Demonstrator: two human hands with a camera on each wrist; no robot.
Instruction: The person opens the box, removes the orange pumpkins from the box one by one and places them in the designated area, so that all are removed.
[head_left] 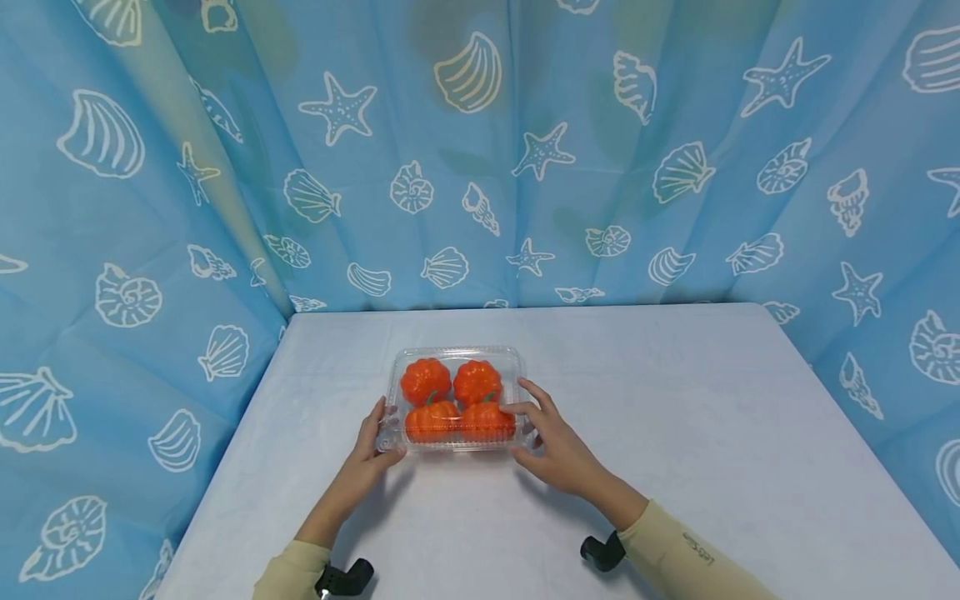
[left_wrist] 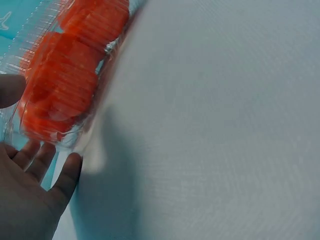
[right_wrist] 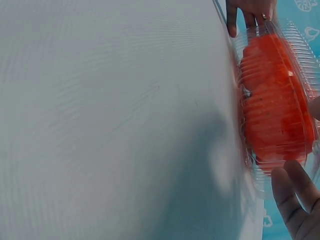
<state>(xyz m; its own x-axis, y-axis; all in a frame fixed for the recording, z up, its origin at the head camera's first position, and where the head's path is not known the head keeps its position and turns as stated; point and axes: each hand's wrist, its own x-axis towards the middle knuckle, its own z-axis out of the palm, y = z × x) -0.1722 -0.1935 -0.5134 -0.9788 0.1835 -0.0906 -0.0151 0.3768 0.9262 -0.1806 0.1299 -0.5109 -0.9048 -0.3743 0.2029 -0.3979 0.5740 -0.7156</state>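
Observation:
A clear plastic clamshell box with a ridged lid sits on the table in the head view. Inside are several orange pumpkins with green stems. My left hand is at the box's left end, its fingers spread and reaching along that side, the thumb by the front corner. In the left wrist view, fingertips come right up to the end wall. At the opposite end is my right hand, with one finger over the lid edge and the thumb low in front. Fingertips overlap the corner in the right wrist view.
A white cloth covers the table. Behind it and along both sides hangs a blue curtain with white shells and starfish. Dark wrist cameras stick out from both sleeves.

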